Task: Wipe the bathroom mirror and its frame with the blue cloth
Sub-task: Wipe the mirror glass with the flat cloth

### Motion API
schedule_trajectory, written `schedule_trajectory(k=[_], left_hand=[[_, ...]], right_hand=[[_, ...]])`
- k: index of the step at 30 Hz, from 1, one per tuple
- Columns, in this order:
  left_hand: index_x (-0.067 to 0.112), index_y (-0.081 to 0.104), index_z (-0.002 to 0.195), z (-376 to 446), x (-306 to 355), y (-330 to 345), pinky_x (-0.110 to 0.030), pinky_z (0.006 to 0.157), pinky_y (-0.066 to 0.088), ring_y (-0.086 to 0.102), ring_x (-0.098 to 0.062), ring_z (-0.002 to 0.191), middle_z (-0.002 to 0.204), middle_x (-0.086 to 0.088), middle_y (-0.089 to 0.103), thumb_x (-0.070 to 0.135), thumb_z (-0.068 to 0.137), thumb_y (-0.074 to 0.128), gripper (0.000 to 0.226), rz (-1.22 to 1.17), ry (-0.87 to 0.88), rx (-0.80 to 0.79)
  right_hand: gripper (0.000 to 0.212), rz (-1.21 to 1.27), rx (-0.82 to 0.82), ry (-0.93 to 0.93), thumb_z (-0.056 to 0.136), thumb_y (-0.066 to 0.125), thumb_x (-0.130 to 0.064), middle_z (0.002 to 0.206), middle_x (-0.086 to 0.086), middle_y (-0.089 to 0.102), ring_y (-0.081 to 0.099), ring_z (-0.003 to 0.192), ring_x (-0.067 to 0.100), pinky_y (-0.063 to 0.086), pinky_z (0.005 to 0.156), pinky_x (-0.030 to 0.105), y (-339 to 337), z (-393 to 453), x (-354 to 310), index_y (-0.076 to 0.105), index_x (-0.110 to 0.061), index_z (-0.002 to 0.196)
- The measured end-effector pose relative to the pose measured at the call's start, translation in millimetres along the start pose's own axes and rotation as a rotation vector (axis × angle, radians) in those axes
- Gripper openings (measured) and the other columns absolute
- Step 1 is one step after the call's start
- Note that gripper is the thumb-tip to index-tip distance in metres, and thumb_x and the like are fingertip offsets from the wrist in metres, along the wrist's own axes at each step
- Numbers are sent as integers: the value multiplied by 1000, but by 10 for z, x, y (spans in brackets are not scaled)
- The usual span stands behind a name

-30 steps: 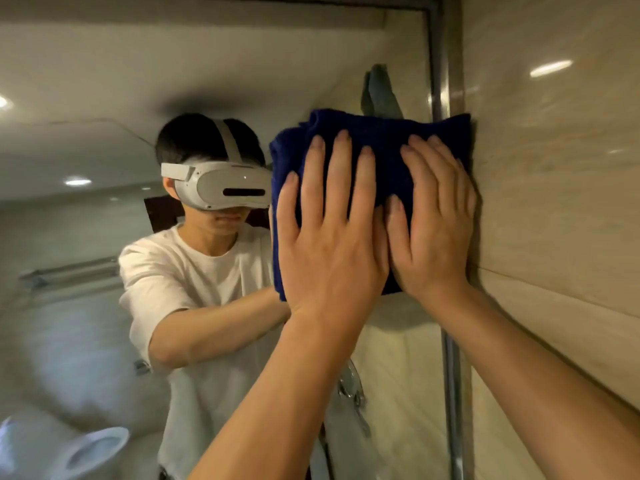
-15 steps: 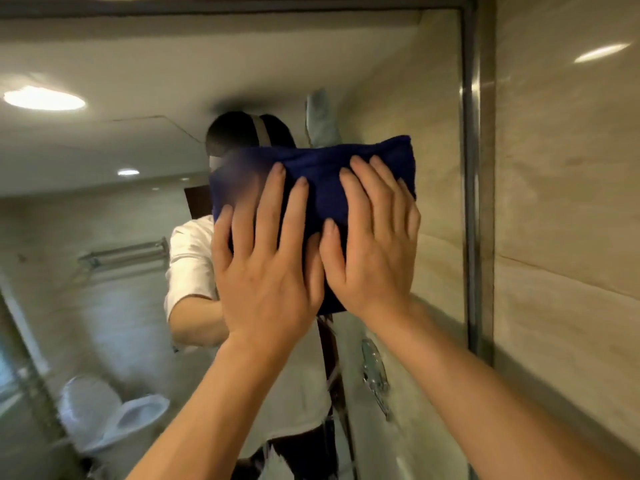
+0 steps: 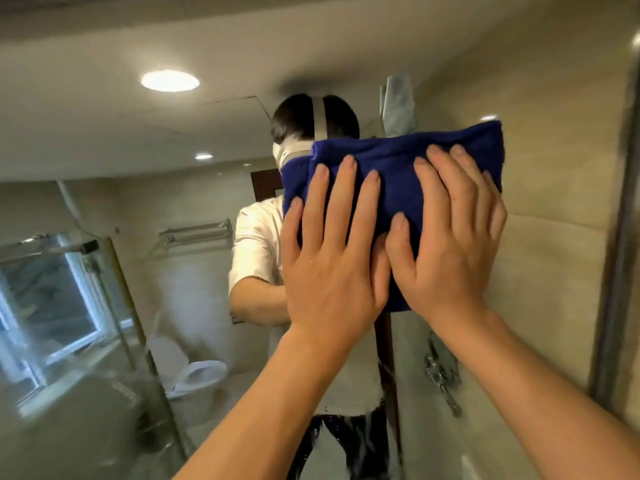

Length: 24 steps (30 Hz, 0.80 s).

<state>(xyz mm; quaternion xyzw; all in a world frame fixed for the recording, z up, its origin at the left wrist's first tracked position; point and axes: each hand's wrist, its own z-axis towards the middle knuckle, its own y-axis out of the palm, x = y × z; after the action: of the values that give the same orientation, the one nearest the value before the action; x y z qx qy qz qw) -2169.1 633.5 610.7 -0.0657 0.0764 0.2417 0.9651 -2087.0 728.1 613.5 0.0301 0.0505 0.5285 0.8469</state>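
A folded dark blue cloth (image 3: 391, 174) lies flat against the mirror glass (image 3: 138, 271). My left hand (image 3: 332, 258) presses its lower left part with straight, spread fingers. Beside it, my right hand (image 3: 450, 237) presses the cloth's right part, fingers also straight. The two hands touch at the thumbs. The mirror's metal frame (image 3: 620, 237) runs vertically at the right edge, well clear of the cloth. The lower edge of the cloth is hidden behind my hands.
The mirror reflects a person in a white shirt (image 3: 256, 244), a ceiling lamp (image 3: 169, 80), a towel rail (image 3: 197, 230), a toilet (image 3: 194, 375), a glass shower screen (image 3: 69, 306) and a chrome tap fitting (image 3: 440, 372).
Both hands and the cloth have slid left across the glass, away from the right frame where the cloth lay a second ago. More of the mirror's left side has come into view.
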Motion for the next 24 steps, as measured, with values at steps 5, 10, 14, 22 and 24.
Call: schedule_trajectory(k=[5,10,14,22,24], left_hand=[[16,41,148,-82,-318,-132,-44,119,22,25,-27,148,157,-8,34,36,100,42,52,8,20,-11],[15,43,147,-189,-723,-294,-44,119,23,26,-27,148,156,-8,35,35,99,45,52,48,-18,-12],[13,43,147,-291,-1102,-463,-46,119,23,25,-28,148,156,-10,35,35,100,40,52,77,-41,-18],[10,40,146,-490,-1603,-649,-46,119,21,22,-28,149,156,-12,34,35,101,35,52,127,-100,12],[9,41,146,-465,-1506,-635,-45,120,19,22,-29,149,156,-13,34,34,100,37,53,110,-115,-6]], right_hand=[[50,12,13,9,95,44,-26,145,16,49,39,139,31,25,116,46,90,-66,-329,52,0,137],[50,49,13,-1,94,46,-26,144,16,50,40,138,31,24,117,45,204,-87,-772,53,1,136],[50,82,7,-19,93,49,-26,143,16,51,41,137,30,23,117,43,294,-107,-1186,55,0,135],[48,139,-45,-87,95,53,-27,143,13,52,40,138,26,22,118,40,391,-215,-1716,54,-2,137],[46,113,-35,-106,98,52,-27,143,13,53,39,138,25,22,118,39,380,-214,-1616,53,-2,137]])
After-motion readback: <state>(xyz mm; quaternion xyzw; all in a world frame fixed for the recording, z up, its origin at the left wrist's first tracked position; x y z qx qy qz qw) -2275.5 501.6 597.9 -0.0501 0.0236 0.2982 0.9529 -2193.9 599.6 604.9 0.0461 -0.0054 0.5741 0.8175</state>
